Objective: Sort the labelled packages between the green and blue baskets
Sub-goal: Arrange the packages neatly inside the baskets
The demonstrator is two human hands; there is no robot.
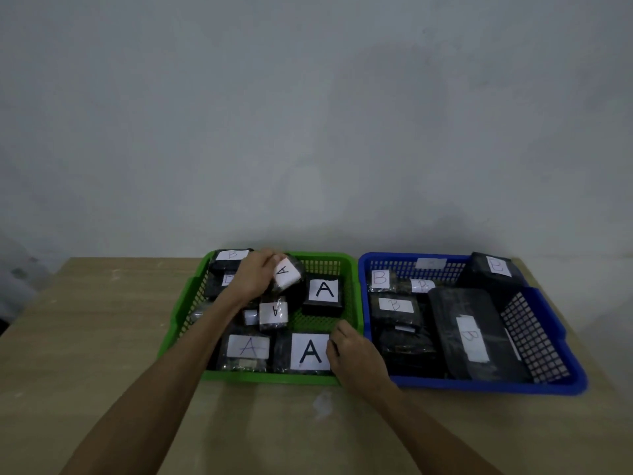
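Note:
The green basket [346,265] on the left holds several dark packages labelled A, plus two labelled B [230,256] at its far left corner. My left hand [255,279] grips a small package labelled A [287,273] and holds it tilted above the basket's middle. My right hand [356,359] touches the right edge of a large package labelled A [310,351] at the front of the green basket; its fingers are curled at that edge. The blue basket [486,383] on the right holds several dark packages labelled B [474,337].
Both baskets stand side by side on a light wooden table [102,337] against a grey wall. Bare tabletop lies in front of and to the left of the baskets.

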